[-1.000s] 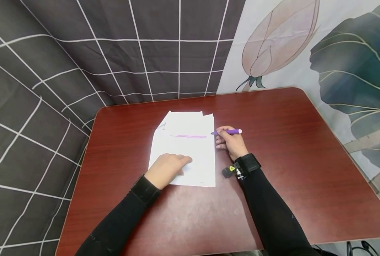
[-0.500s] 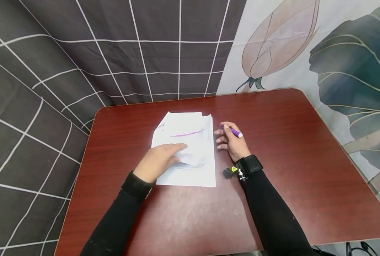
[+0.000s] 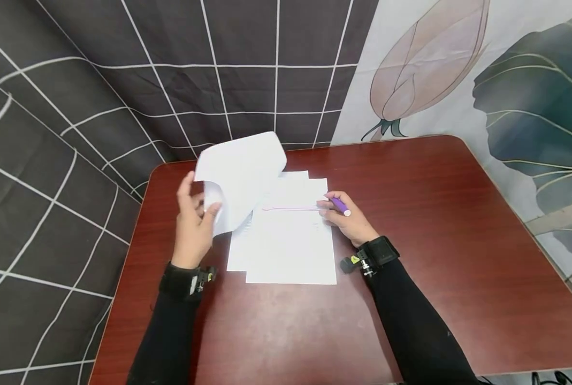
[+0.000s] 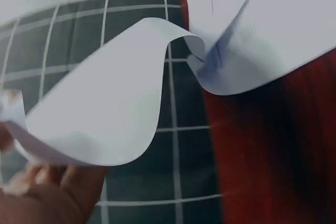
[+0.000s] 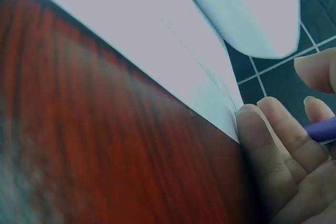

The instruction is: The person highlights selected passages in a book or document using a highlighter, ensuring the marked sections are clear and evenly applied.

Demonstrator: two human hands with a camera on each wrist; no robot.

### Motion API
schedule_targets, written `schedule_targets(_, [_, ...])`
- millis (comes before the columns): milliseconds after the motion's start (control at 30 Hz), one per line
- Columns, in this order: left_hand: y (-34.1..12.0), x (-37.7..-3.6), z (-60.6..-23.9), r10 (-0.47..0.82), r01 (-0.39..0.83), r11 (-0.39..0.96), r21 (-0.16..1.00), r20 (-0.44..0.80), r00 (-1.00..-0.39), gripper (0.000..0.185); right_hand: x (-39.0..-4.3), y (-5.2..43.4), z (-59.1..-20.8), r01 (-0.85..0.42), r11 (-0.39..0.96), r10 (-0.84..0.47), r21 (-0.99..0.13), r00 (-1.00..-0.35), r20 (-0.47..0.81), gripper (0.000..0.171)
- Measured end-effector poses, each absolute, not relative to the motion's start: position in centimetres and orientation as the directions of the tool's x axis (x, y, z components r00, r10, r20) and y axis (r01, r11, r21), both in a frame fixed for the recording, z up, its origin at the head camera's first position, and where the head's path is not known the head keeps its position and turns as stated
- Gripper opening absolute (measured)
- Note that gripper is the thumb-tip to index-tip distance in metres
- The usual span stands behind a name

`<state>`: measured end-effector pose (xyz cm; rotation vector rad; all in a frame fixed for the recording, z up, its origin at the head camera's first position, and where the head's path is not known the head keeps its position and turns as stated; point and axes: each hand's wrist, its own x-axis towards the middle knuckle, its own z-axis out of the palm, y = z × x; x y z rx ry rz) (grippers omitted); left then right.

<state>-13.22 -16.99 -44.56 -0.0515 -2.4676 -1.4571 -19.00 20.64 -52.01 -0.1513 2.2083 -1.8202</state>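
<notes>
My left hand (image 3: 191, 230) grips the left edge of a lifted sheet of paper (image 3: 244, 171), thumb on the near side. In the left wrist view the raised sheet (image 4: 115, 93) bends in a wave above the hand (image 4: 58, 198). Under it, overlapping white sheets (image 3: 290, 251) lie on the table, with a thin pink-purple line (image 3: 290, 209) across the upper one. My right hand (image 3: 350, 220) holds a purple marker (image 3: 340, 206), its fingertips at the sheets' right edge. In the right wrist view the marker (image 5: 323, 131) is partly cut off by the frame.
The red-brown wooden table (image 3: 435, 256) stretches well out to the right. A dark gridded cloth (image 3: 247, 88) hangs behind and to the left. Behind the right side hangs a flower-print cloth (image 3: 425, 64). Black cables (image 3: 550, 378) show at the bottom right.
My left hand has picked up the top sheet and moved left and up with it, baring the sheets underneath. The right hand keeps the marker near the right edge, with its grip on it shifted.
</notes>
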Motion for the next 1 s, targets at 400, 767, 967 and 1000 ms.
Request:
schedule_targets(400, [-21.3, -12.7, -47.2, -0.23, -0.212, -0.165, 0.963, -0.247, -0.941, 0.084, -18.9, 21.3, -51.3, 0.122, 0.199, -0.276, -0.972, -0.945, -0.175, 0.053])
schedule_targets(767, [-24.6, -10.9, -46.6, -0.081, -0.34, -0.012, 0.941, -0.339, -0.937, 0.062, -18.9, 20.5, -51.3, 0.143, 0.108, -0.281, -0.984, -0.945, -0.168, 0.053])
schedule_targets(967, [-25.2, -10.3, -44.6, -0.002, -0.305, 0.54, 0.785, -0.36, -0.933, 0.063, -18.9, 20.7, -51.6, 0.211, 0.022, -0.273, -0.977, -0.939, -0.208, 0.055])
schedule_targets(1000, [-24.8, -10.4, -44.1, -0.007, -0.263, 0.625, 0.735, -0.332, -0.943, 0.06, -18.8, 20.7, -51.6, 0.22, 0.012, -0.274, -0.975, -0.938, -0.215, 0.055])
